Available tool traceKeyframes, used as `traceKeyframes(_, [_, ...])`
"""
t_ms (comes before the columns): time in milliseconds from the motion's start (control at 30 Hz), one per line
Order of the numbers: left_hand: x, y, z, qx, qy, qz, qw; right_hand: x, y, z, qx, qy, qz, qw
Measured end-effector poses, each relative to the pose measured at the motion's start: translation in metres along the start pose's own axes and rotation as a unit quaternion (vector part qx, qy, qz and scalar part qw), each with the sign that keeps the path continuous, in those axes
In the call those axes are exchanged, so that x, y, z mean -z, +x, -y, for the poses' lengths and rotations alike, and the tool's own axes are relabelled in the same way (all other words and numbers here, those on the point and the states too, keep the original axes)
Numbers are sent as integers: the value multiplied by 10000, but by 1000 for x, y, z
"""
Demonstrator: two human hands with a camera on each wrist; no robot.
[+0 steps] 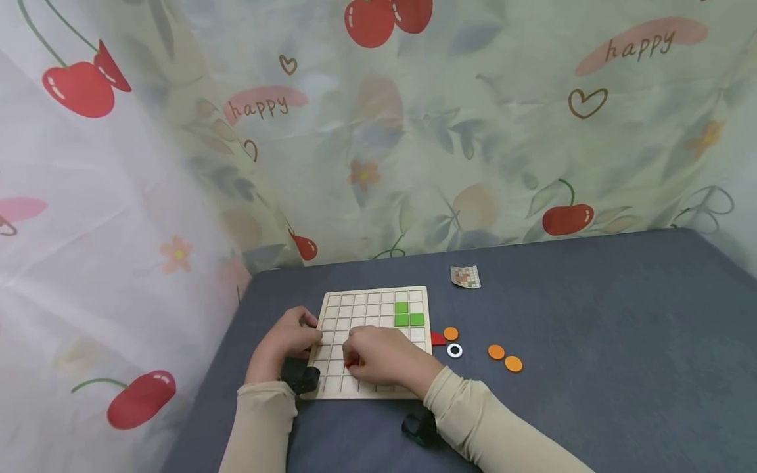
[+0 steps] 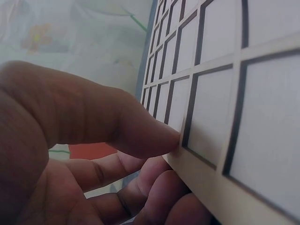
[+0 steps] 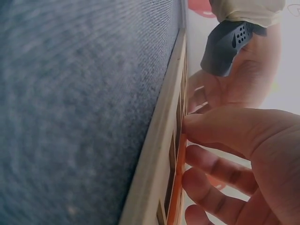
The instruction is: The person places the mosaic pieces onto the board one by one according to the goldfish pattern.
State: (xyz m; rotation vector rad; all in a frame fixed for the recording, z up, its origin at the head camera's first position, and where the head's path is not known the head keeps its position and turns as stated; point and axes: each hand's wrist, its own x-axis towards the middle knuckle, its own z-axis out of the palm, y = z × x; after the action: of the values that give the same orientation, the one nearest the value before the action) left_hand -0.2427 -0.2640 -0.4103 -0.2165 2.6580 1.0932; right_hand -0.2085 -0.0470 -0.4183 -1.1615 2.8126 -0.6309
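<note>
A pale wooden grid board (image 1: pixel 322 366) lies on the table, with three green square tiles (image 1: pixel 401 320) in its upper right cells. At its left edge my left hand (image 1: pixel 288 338) grips the frame, the thumb (image 2: pixel 150 136) on the rim and the other fingers curled beside and below it. Over the lower middle of the board, my right hand (image 1: pixel 384 355) pinches a small red piece (image 1: pixel 351 362), mostly covered by the fingers. In the right wrist view, an orange-red strip (image 3: pixel 176 199) shows along the board's surface by the fingertips; its full shape is hidden.
Just right of the board are a red piece (image 1: pixel 437 338), an orange disc (image 1: pixel 451 334) and a white ring with a dark centre (image 1: pixel 455 351). Two more orange discs (image 1: pixel 496 352) lie farther right. A small printed card (image 1: pixel 466 277) sits toward the back of the dark table (image 1: pixel 621 341).
</note>
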Motion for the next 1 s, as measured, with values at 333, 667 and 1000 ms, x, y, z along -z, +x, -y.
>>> traceKeyframes(333, [0, -2, 1, -81, -44, -14, 10000, 2, -2, 0, 34, -30, 47, 10000])
traceKeyframes(667, [0, -1, 1, -49, -36, -5, 10000, 11, -6, -3, -40, 111, 125, 9999])
traceKeyframes(1000, [0, -2, 0, -36, -43, -20, 10000, 30, -19, -19, -265, 244, 202, 9991])
